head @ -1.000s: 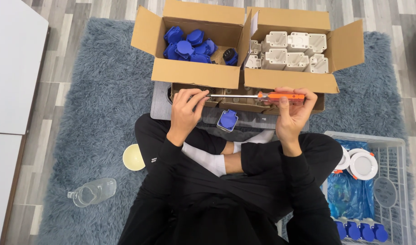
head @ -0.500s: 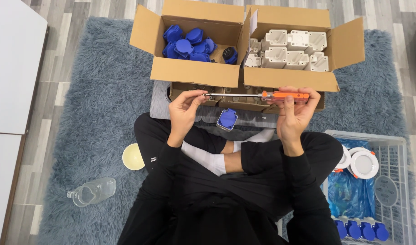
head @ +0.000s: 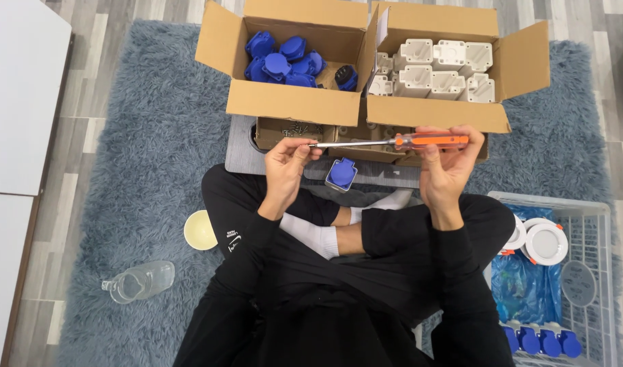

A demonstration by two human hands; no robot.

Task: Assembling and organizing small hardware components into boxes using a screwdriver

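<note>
Cardboard boxes [head: 366, 109] wall the front; rug [head: 141, 156] leftward open.

Two open cartons [head: 294, 105] of blue caps [head: 284, 58] and white housings [head: 437, 71] on a grey rug [head: 141, 156]; glass jug [head: 140, 281], cream bowl [head: 200, 230], wire basket [head: 600, 272] nearby

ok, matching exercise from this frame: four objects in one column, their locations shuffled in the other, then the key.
Things:
1. screwdriver
2. blue socket covers
3. clear plastic jug
4. round white fixtures

Places:
A. lying on the grey rug, beside the person's left leg
B. in the wire basket on the person's right
C. held level between the left hand and right hand
D. in the left-hand open cardboard box

Pairs: 1-C, 2-D, 3-A, 4-B
</note>
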